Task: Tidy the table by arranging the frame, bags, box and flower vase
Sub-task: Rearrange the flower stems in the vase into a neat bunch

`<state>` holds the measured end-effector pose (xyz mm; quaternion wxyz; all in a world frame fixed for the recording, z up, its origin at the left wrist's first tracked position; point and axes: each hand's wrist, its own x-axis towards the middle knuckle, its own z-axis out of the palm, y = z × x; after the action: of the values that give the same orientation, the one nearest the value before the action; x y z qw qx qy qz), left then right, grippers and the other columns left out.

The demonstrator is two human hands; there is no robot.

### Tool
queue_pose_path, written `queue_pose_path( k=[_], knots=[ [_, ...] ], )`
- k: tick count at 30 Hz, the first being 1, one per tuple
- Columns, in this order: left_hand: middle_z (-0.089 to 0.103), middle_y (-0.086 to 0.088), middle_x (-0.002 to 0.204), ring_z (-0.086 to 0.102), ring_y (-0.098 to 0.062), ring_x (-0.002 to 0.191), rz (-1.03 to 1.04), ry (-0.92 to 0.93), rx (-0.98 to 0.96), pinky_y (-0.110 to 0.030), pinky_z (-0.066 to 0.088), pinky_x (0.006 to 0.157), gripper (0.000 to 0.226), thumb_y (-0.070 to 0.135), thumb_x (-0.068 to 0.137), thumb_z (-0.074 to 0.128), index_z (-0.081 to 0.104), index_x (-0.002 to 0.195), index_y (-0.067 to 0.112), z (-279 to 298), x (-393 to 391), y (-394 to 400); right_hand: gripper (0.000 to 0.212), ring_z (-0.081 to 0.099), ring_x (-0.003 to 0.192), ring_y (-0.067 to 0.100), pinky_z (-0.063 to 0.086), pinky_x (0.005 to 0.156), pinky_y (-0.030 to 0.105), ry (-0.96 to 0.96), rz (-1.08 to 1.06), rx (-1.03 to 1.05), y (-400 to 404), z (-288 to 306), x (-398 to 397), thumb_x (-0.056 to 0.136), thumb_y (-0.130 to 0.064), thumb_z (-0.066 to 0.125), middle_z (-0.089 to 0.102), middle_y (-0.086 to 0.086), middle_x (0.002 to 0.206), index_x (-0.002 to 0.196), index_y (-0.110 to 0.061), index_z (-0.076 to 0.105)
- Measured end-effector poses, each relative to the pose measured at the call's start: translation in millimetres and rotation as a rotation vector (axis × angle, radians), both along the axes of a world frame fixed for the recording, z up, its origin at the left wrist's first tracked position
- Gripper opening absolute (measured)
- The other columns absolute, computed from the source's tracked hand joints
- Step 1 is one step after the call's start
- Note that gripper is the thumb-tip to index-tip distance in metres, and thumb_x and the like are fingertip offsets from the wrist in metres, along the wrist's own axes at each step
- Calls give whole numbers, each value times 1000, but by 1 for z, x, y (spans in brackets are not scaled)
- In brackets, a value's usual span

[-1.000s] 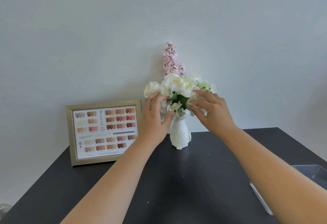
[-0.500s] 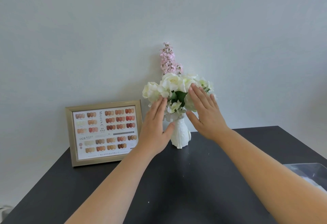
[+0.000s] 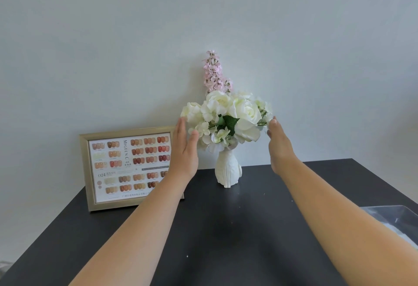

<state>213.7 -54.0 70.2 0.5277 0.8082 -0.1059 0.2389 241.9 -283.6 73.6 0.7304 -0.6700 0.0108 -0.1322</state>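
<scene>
Standing upright at the table's (image 3: 226,240) back edge beside the frame (image 3: 126,168), flower vase (image 3: 228,171): left hand (image 3: 184,152) and right hand (image 3: 279,147), spread flat, have released the blooms (image 3: 228,118), arrangement seemingly finished.

The frame (image 3: 130,170) stands left of the flower vase (image 3: 228,170) on the table (image 3: 226,229).
</scene>
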Motion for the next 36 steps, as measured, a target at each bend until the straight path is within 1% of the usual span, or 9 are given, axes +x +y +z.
queue_pose_path(
  k=[3, 8, 10, 13, 16, 21, 29, 33, 36],
  knots=[
    [12, 13, 164, 7, -1, 147, -114, -36, 22, -36, 11, 121, 62, 51, 103, 28, 8, 157, 29, 9, 5, -8, 36, 36, 130, 7, 22, 96, 30, 5, 52, -22, 11, 2, 1, 92, -55, 30, 44, -13, 137, 118, -42, 51],
    [11, 11, 164, 5, -2, 148, -35, -54, 42, -33, 8, 120, 67, 57, 100, 26, 11, 157, 27, 5, 5, 2, 50, 33, 130, 4, 22, 96, 29, -94, -53, 17, 0, 7, -1, 95, -45, 31, 36, -20, 143, 144, -41, 31],
    [11, 5, 164, 7, -6, 149, 36, -55, 20, -34, 7, 121, 65, 54, 102, 25, 13, 157, 22, 9, 7, 12, 44, 35, 132, 6, 25, 100, 29, -85, -42, 34, -6, 14, -2, 95, -42, 32, 39, -17, 144, 138, -45, 41],
    [14, 5, 164, 9, -6, 148, 15, -61, 39, -32, 8, 120, 58, 47, 105, 26, 18, 156, 22, 21, 13, 21, 31, 50, 114, 2, 36, 98, 31, -80, -6, -13, -7, 23, -3, 88, -38, 43, 57, -25, 117, 100, -59, 61],
    [25, 8, 160, 19, -2, 144, -40, -74, 107, -27, 15, 117, 53, 44, 105, 30, 25, 155, 26, 24, 16, 23, 31, 60, 90, 4, 46, 80, 26, -133, -23, -97, -9, 18, 1, 86, -27, 58, 65, -18, 101, 114, -39, 63],
    [37, 11, 151, 30, 4, 133, -46, -78, 98, -17, 22, 105, 49, 41, 105, 35, 33, 152, 26, 23, 14, 27, 5, 50, 49, 2, 38, 48, 16, -128, -104, -200, -11, 14, 6, 86, -27, 64, 63, -3, 49, 91, -26, 67],
    [40, 14, 147, 34, 4, 132, -96, -50, 45, -11, 26, 100, 47, 40, 104, 38, 38, 149, 27, 26, 11, 25, 23, 43, 53, 6, 33, 41, 13, -76, -157, -268, -4, 20, 17, 81, -28, 74, 56, -2, 87, 95, -10, 72],
    [37, 14, 150, 31, 4, 134, -109, -41, 62, -16, 24, 105, 49, 41, 104, 38, 36, 151, 27, 24, 10, 23, 19, 43, 50, 6, 32, 35, 10, -65, -155, -248, -2, 22, 16, 82, -26, 72, 58, -2, 87, 94, -12, 74],
    [31, 15, 155, 26, 7, 137, -122, -42, 93, -13, 20, 106, 52, 46, 103, 36, 30, 153, 30, 19, 6, 25, 19, 41, 49, 8, 34, 44, 17, -84, -173, -235, -7, 18, 5, 77, -39, 73, 63, -3, 76, 83, -21, 73]
  ],
)
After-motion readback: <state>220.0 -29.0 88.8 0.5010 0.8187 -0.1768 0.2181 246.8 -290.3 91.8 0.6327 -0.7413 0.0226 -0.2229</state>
